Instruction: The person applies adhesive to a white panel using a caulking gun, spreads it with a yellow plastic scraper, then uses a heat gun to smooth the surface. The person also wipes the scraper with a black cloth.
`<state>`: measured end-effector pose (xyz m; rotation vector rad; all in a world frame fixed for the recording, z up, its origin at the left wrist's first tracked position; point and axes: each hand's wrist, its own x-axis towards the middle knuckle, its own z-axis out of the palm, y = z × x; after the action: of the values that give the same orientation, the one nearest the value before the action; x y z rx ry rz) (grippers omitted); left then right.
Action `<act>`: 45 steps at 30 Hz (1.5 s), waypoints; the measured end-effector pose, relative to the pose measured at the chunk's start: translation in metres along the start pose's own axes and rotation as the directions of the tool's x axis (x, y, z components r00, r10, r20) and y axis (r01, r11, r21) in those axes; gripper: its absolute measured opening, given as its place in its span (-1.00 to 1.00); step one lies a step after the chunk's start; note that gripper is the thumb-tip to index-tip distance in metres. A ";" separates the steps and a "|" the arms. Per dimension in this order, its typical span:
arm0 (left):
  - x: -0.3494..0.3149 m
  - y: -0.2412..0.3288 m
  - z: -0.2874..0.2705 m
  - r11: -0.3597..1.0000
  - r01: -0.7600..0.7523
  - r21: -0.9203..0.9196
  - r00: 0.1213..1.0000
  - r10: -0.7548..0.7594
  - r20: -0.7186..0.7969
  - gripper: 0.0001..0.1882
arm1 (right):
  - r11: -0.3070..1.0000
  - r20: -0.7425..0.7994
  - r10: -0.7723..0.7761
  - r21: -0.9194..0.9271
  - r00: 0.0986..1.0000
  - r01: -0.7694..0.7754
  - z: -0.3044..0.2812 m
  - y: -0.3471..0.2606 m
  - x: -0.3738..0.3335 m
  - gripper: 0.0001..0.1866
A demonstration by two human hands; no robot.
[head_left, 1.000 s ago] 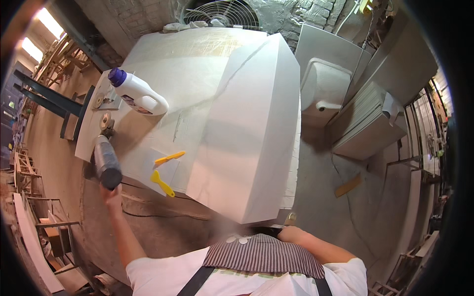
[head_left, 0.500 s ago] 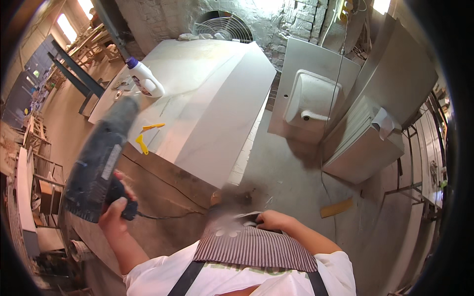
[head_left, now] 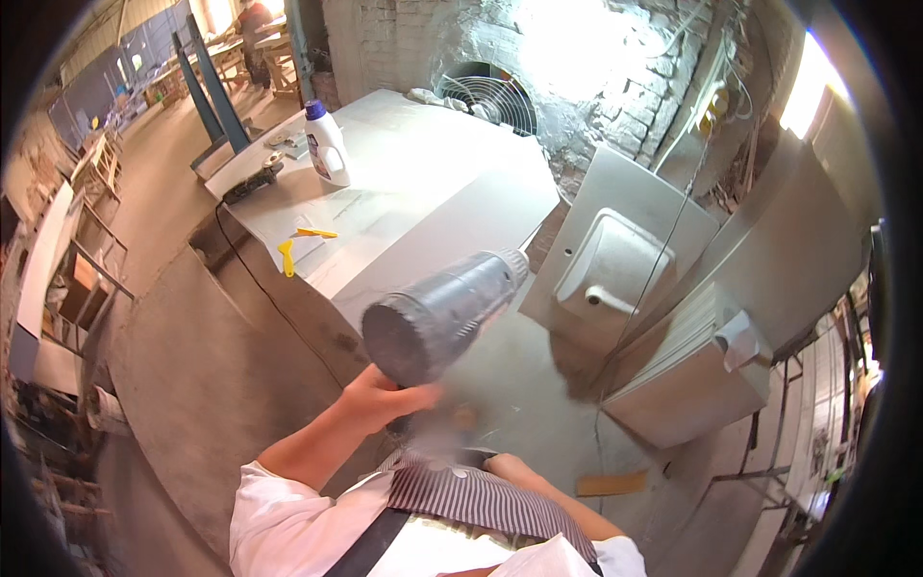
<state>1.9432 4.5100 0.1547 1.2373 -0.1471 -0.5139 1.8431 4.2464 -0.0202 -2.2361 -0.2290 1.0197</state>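
Observation:
My left hand [head_left: 385,399] is wrapped round the grip of a dark grey heat gun [head_left: 437,308], raised in front of my body. Its round rear end faces left and its nozzle points right and slightly away. Down at my waist, my right hand [head_left: 505,466] is closed at the upper edge of a striped apron [head_left: 490,500]; its fingers are partly hidden, along with whatever they grip. Beyond the heat gun lies a large pale slab [head_left: 413,216]. On it are a yellow scraper [head_left: 286,258], an orange-yellow scraper [head_left: 315,233] and a white bottle with a purple cap [head_left: 327,149].
A dark corded power tool [head_left: 255,181] lies at the slab's left edge. Right of the slab are a white washbasin [head_left: 615,255] and stacked panels [head_left: 683,370]. A caged fan [head_left: 490,101] sits in the wall. A wooden strip [head_left: 611,483] lies on the floor. Another person [head_left: 255,43] stands far back.
The heat gun has swung from the left side to the middle and turned to point right. My left arm came inward with it. The view has shifted; my right hand stays at the waist.

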 end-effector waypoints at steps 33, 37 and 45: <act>0.256 0.007 0.067 0.610 -0.416 0.675 0.822 0.570 -0.009 -0.35 | 0.571 -0.538 -0.372 0.509 0.756 0.644 -0.428 -0.084 0.039 -0.34; 0.249 -0.016 0.000 0.270 -0.052 0.962 0.506 0.838 -0.207 -0.51 | 0.501 -0.531 -0.325 0.605 0.782 0.619 -0.468 -0.087 0.027 -0.39; 0.245 -0.059 -0.050 0.050 0.308 0.950 0.489 0.848 -0.203 -0.42 | 0.640 -0.412 -0.333 0.561 0.848 0.524 -0.456 -0.101 0.066 -0.44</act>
<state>2.1600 4.4288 0.0429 2.6342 0.0585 0.9968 2.2295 4.1242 0.2214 -1.5191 -0.2264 0.4097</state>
